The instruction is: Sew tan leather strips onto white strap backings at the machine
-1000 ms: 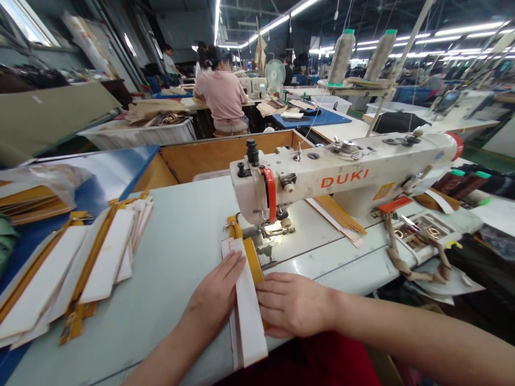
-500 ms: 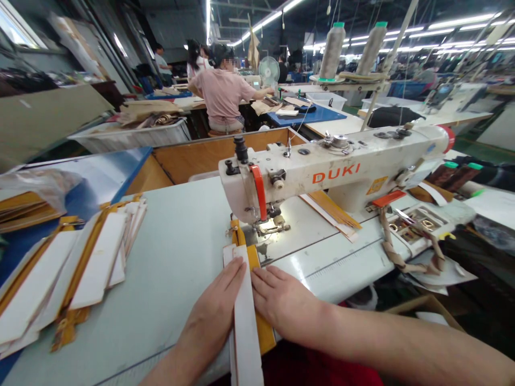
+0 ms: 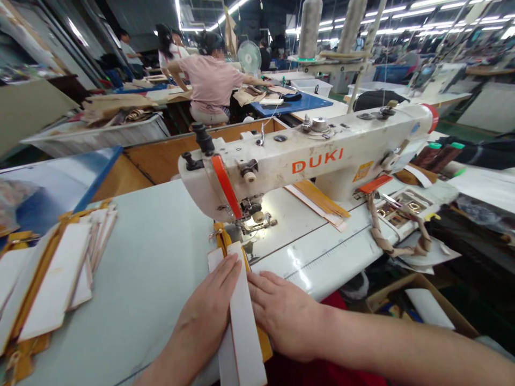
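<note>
Between my hands a white strip (image 3: 246, 321) lies lengthwise, with a second pale strip (image 3: 226, 351) under its left side. A mustard-yellow zippered piece (image 3: 263, 343) shows beneath them, its metal-pulled end near the presser foot (image 3: 259, 221) of the sewing machine (image 3: 277, 145). My left hand (image 3: 205, 305) is closed on the white strip from the left, fingertips on its upper end, thumb hidden. My right hand (image 3: 281, 308) rests flat along the right edge over the yellow piece, fingers stretched out.
Stacked white-and-yellow pieces (image 3: 60, 268) lie on the table's left. Behind the needle area are more yellow strips (image 3: 319, 201). A small parts tray (image 3: 406, 212) and a loop of tan strap (image 3: 378, 236) sit right. A co-worker in pink (image 3: 211, 80) sits beyond.
The whole view has shifted, so the scene sits further left and slightly higher. The white strip has turned a little, its near end swinging right, exposing more of the strip below.
</note>
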A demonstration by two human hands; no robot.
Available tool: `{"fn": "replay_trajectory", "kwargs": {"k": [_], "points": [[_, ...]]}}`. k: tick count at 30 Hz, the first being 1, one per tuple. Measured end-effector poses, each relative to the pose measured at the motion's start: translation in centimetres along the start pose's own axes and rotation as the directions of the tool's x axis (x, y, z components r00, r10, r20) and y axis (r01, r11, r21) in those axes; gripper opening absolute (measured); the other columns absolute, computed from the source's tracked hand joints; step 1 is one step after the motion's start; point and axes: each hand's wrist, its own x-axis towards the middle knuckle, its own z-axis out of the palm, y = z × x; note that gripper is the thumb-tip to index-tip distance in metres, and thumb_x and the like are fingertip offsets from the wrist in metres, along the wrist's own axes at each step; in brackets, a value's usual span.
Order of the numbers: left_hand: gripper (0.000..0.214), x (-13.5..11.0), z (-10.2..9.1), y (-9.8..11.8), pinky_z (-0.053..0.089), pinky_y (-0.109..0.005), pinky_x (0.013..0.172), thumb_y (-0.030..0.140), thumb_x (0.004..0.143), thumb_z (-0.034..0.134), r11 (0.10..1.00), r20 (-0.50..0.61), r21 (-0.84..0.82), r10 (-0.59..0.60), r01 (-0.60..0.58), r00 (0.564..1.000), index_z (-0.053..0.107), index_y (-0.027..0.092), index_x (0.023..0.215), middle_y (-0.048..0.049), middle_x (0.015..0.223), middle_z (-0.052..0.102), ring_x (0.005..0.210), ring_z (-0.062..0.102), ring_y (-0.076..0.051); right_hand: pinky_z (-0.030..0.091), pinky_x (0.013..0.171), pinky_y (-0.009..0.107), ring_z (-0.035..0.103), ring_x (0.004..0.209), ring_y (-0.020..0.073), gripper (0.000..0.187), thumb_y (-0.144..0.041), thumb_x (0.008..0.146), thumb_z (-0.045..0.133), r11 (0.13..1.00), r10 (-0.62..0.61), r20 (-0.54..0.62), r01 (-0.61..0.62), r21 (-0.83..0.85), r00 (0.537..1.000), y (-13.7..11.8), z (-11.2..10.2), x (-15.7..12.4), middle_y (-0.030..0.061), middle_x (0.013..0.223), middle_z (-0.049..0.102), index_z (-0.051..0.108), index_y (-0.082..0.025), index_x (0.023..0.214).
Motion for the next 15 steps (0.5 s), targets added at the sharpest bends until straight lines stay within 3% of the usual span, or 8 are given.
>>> {"fn": "replay_trajectory", "kwargs": {"k": [6, 15], "points": [[0.046, 0.24, -0.01, 0.22, 0.052, -0.038, 0.095, 0.010, 0.087, 0.029, 0.994, -0.038, 0.101, 0.037, -0.033, 0.999, 0.051, 0.006, 0.127, -0.0204, 0.130, 0.058, 0.121, 0.056, -0.025, 0.024, 0.113, 0.045, 0.031, 0.135, 0.0331, 0.048, -0.028, 0.089, 0.046, 0.999, 0.023, -0.014, -0.024, -0.038, 1.000, -0.35, 0.45, -0.27, 0.0204, 0.140, 0.045, 0.051, 0.000, 0.127], [0.050, 0.14, 0.18, 0.17, 0.051, -0.041, 0.096, 0.011, 0.085, 0.030, 0.997, -0.011, 0.071, 0.027, -0.026, 1.000, 0.047, 0.005, 0.132, -0.0206, 0.136, 0.054, 0.125, 0.052, -0.027, 0.025, 0.113, 0.042, 0.034, 0.132, 0.0322, 0.046, -0.030, 0.089, 0.047, 1.000, 0.001, -0.005, -0.001, -0.026, 1.000, -0.14, 0.23, -0.48, 0.0190, 0.138, 0.046, 0.053, -0.001, 0.125]]}}
